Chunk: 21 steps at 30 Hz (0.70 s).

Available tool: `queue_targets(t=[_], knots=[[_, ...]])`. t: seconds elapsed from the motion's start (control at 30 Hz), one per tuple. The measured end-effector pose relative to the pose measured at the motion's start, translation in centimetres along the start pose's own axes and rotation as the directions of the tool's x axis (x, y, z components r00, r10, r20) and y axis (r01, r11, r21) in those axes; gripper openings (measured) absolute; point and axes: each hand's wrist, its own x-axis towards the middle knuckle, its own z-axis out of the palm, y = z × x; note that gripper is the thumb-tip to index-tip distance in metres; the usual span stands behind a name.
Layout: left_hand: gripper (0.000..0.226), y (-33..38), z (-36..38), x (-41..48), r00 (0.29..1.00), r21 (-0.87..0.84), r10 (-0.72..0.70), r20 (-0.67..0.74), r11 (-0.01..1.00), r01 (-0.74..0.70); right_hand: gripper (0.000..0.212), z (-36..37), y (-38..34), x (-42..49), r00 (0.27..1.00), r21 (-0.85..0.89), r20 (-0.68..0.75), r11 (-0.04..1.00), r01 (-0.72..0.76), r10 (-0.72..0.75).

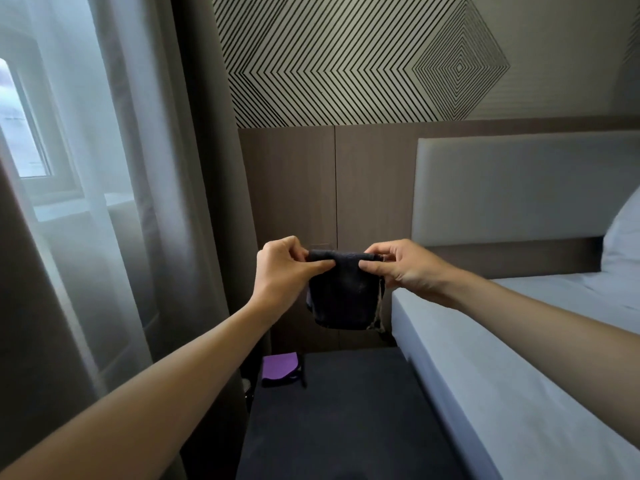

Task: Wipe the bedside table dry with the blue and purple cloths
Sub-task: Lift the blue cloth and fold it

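A dark blue cloth (341, 296) hangs folded in the air above the bedside table (346, 420), whose top is dark. My left hand (285, 268) pinches the cloth's upper left edge and my right hand (403, 266) pinches its upper right edge, so it is stretched between them. A frayed thread dangles from its right side. The purple cloth (280, 367) lies flat on the table's far left corner, apart from both hands.
A bed (519, 341) with a white sheet and pillow (623, 237) borders the table on the right. Grey curtains (194, 202) and a sheer curtain hang on the left by a window. A wood panel wall stands behind the table.
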Motion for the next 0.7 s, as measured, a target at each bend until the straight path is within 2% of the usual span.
queue_targets(t=[0.17,0.2,0.3,0.4,0.5,0.7], knots=[[0.050,-2.3,2.6,0.2,0.978,0.021,0.002,0.209,1.000,-0.007,0.014,-0.9,3.1,0.5,0.999,-0.142,-0.050,0.990,-0.011,0.004],[0.046,-3.0,3.2,0.2,0.968,0.071,0.012,0.252,0.997,-0.030,0.016,-1.2,3.9,0.7,0.999,-0.182,-0.044,0.983,-0.025,0.018],[0.016,-5.0,5.2,-0.1,0.926,0.166,0.025,0.377,0.982,-0.094,0.017,-1.9,6.9,1.5,0.995,-0.277,0.018,0.957,-0.088,0.096],[0.014,-7.9,7.7,-0.5,0.895,0.211,-0.017,0.446,0.974,-0.087,0.014,-2.1,10.9,2.3,0.976,-0.372,0.082,0.915,-0.158,0.202],[0.015,-11.9,10.9,-1.2,0.866,0.301,-0.103,0.490,0.952,-0.058,0.015,-1.8,15.3,3.2,0.962,-0.450,0.085,0.871,-0.195,0.259],[0.014,-18.5,18.1,-0.7,0.835,0.353,-0.222,0.504,0.935,0.035,0.004,-1.9,24.0,6.3,0.950,-0.480,-0.042,0.828,-0.290,0.309]])
